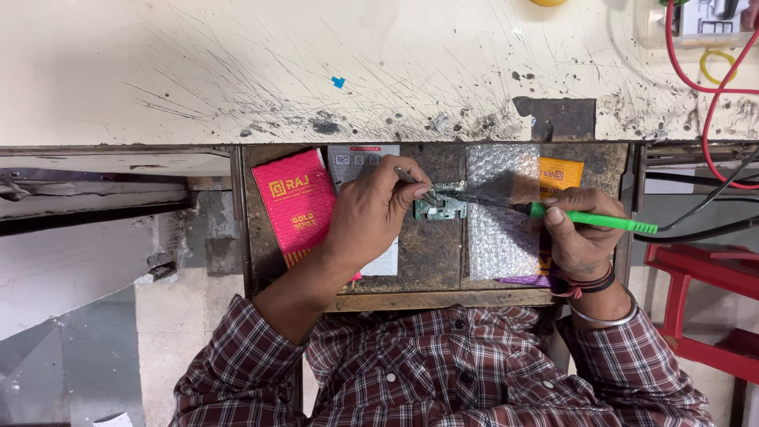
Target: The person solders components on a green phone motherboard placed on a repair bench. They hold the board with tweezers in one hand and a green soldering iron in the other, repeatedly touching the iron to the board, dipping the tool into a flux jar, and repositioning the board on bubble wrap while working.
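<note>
A small green circuit board (pixel 439 207) lies in an open wooden drawer (pixel 431 299) under the workbench. My left hand (pixel 371 215) pinches metal tweezers (pixel 410 178) whose tips rest at the board's upper left. My right hand (pixel 579 231) grips a green-handled soldering iron (pixel 589 217). Its dark tip reaches left and touches the board's top edge. Both hands hover over the drawer, one on each side of the board.
A pink packet (pixel 297 204), a grey-white packet (pixel 362 160), a bubble-wrap sheet (pixel 502 209) and an orange packet (pixel 563 175) lie in the drawer. The scratched white benchtop (pixel 316 71) is beyond. Red wires (pixel 696 83) and black cables (pixel 711 213) run at right above a red stool (pixel 696 277).
</note>
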Demonstrator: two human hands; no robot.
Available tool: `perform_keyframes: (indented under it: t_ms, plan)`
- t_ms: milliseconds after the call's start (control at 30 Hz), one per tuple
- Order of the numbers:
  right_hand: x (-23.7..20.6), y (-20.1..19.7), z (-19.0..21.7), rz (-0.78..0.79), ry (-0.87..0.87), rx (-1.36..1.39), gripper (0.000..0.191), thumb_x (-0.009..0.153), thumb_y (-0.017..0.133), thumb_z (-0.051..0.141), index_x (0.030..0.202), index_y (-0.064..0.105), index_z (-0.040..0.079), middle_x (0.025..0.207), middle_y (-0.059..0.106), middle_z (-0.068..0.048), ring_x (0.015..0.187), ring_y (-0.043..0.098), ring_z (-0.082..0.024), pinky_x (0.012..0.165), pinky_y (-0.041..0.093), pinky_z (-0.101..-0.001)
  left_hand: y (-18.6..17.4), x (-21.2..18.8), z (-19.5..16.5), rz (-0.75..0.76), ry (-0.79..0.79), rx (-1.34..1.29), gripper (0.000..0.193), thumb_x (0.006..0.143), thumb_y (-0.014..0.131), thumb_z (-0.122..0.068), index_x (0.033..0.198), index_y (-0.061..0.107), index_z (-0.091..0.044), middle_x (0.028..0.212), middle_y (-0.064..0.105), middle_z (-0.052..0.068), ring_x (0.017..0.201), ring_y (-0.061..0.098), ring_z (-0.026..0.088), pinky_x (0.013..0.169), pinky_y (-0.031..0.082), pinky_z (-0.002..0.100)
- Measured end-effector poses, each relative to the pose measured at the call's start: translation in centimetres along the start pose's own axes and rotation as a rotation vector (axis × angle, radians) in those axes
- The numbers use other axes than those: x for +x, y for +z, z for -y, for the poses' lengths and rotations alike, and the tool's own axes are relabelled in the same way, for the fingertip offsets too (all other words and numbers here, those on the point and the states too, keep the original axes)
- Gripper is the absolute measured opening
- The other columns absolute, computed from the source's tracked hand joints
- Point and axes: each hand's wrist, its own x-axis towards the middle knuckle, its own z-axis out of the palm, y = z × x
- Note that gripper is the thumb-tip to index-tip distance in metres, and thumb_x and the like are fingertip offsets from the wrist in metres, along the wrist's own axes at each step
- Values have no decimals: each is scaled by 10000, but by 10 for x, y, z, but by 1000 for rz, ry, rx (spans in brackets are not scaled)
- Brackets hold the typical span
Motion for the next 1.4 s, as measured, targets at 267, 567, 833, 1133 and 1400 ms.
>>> perform_keyframes:
  t_ms: [267,567,833,1133,1400]
  plan:
    - [1,6,5,-44,65,123,213,1048,726,175,1008,649,-19,815,713,-125,685,727,-142,625,595,-256,-13,0,-4,-87,40,58,171,1071,632,-203,1122,526,-79,938,740,51,821,770,200,657,606,329]
    - [29,6,20,111,-7,-49,149,1023,727,95,963,657,-22,862,728,-154,739,736,-144,655,586,-246,-16,2,-1,-75,32,109,179,1047,664,-186,1089,536,-69,857,723,56,725,747,212,592,571,348]
    - [35,29,7,86,-1,116,164,1052,720,95,946,638,-1,843,721,-151,689,707,-133,625,583,-261,-14,3,9,-28,-62,62,183,1055,637,-195,1109,528,-58,857,731,51,716,753,190,575,576,339]
    - [32,27,7,64,9,89,194,1064,707,109,923,612,15,845,721,-154,665,681,-111,595,549,-245,-10,2,10,-42,17,37,188,1077,603,-211,1110,508,-52,914,724,71,809,770,208,649,608,334]
    - [30,24,5,47,49,24,170,1053,706,92,929,626,6,815,720,-130,659,672,-107,598,532,-234,-10,2,8,-31,0,1,174,1076,609,-192,1108,507,-55,919,717,72,808,765,212,651,598,345]
